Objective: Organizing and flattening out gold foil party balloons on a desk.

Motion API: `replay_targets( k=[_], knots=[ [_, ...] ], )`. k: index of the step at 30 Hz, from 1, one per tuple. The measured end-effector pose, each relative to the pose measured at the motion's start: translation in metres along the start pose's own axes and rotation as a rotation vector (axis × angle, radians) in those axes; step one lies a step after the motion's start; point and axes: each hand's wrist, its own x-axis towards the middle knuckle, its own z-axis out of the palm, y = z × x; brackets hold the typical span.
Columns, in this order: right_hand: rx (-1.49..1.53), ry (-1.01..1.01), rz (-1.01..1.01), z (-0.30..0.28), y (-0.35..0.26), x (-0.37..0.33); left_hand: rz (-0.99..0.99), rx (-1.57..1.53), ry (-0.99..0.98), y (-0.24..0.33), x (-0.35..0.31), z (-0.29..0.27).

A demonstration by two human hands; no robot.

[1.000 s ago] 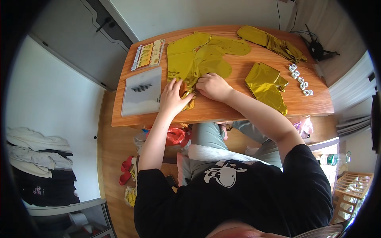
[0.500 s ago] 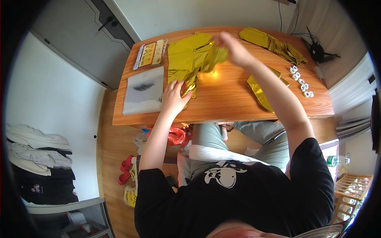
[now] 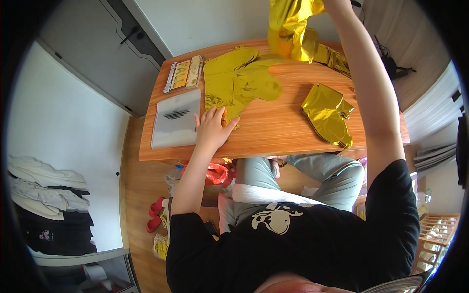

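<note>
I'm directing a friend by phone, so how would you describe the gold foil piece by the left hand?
On the wooden table, look left of centre, just right of the clear plastic sleeve. The gold foil piece lies there, its near end at the left hand. Unlike the smaller foil piece farther right, it spreads wide with broad rounded lobes.

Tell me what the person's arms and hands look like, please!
The left arm and right arm come out of short black sleeves and are bare below, with no watch or bracelet showing. The left hand wears no glove. The right hand is mostly cut off at the picture's top edge.
</note>
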Motion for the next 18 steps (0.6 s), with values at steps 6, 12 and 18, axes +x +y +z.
replay_targets(
  k=[6,12,18],
  knots=[
    [0.049,-0.223,-0.286,0.013,-0.028,-0.125,0.041,0.038,0.070,0.001,-0.014,-0.001],
    [0.090,-0.661,0.134,0.035,-0.019,-0.280,0.074,0.003,0.081,-0.002,-0.017,0.002],
    [0.013,-0.800,0.327,0.045,-0.029,-0.355,0.081,-0.116,0.113,-0.023,-0.017,0.010]
  ],
)
